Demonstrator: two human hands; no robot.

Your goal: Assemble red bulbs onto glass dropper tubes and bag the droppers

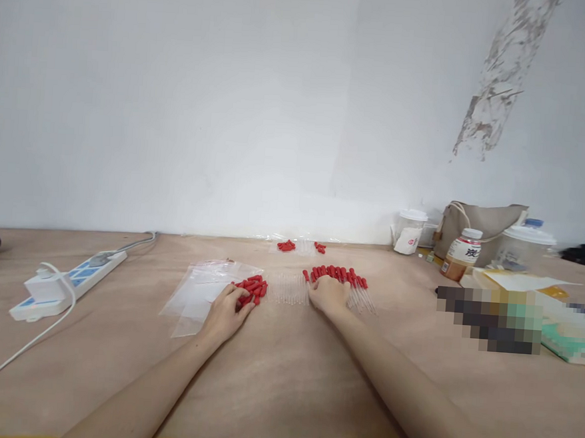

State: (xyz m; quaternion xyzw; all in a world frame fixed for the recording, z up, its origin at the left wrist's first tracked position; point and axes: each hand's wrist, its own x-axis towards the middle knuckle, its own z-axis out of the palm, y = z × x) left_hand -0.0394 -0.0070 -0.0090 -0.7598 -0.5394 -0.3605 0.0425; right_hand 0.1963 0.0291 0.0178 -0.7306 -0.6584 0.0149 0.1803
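My left hand (226, 313) rests at a pile of red rubber bulbs (254, 287), its fingers and thumb curled around one or more of them. To the right, a row of thin clear glass tubes (287, 289) lies side by side on the table. At the end of that row my right hand (329, 293) is closed on a dropper, with a red bulb showing just left of its fingers; the grip itself is partly hidden. Droppers with red bulbs (339, 272) lie fanned out behind and to the right of this hand, their clear tubes (363, 300) pointing towards me.
Clear plastic bags (207, 286) lie left of the bulb pile. Farther back are more red bulbs (286, 246) and tubes. A white power strip (70, 283) with a cable is on the left. A bottle (463, 255), cups (410, 232) and a bag (487, 222) stand right.
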